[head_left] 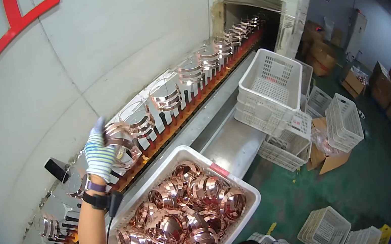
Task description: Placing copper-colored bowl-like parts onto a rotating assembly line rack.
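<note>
My left hand [98,155], in a striped glove, is at the side of a shiny copper-coloured banded ring [123,142] on the conveyor line. Its fingers curve against the ring's left side, and part of the grip is hidden. A purple band and a black strap with a small device circle the wrist. Directly beyond, another copper-coloured ring [138,121] stands on the line. Below and right of the hand, a white plastic bin [249,190] holds a heap of similar rings [170,223]. My right hand is out of view.
The conveyor [175,122], with dark upright pegs, runs along a pale wall into a tunnel opening [269,21]. White crates [270,79] are stacked right of it. More crates [344,121] and cardboard boxes [320,53] stand on the green floor [290,204].
</note>
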The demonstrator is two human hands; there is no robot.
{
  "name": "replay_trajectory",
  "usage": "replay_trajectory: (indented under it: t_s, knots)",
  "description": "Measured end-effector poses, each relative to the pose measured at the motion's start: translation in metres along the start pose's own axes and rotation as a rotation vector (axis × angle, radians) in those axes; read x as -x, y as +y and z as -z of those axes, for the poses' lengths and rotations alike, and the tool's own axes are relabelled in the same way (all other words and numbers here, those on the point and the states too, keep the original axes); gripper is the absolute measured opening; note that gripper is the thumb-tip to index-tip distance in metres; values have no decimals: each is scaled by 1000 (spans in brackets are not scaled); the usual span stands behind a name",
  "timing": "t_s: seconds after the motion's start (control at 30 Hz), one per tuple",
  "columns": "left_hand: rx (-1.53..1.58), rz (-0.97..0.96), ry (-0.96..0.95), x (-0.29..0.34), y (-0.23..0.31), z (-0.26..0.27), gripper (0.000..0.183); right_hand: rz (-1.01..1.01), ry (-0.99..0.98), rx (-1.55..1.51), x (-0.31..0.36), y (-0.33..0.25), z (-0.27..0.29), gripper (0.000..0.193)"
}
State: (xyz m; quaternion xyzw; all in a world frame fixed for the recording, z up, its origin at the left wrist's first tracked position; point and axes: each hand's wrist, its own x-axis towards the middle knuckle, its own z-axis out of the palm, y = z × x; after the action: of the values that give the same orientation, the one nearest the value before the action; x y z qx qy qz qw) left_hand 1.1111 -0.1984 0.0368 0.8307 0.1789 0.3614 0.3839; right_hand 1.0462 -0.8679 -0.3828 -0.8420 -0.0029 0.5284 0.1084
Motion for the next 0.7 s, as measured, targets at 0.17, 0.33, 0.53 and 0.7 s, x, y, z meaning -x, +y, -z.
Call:
replay_trajectory:
  t_s: [0.17, 0.33, 0.53, 0.7]
  knots:
    - [14, 202, -215, -11, 58, -74, 39, 54, 40, 153, -41, 13, 39, 37]
    - [892, 757, -121, -58, -80, -118, 42, 58, 71, -193, -20, -91, 112, 38]
    - [778, 857, 22, -79, -71, -129, 37, 332, -29, 104, -75, -105, 163, 36]
    - [-12, 19, 255, -85, 50, -163, 45, 318, -75, 59, -127, -104, 237, 34]
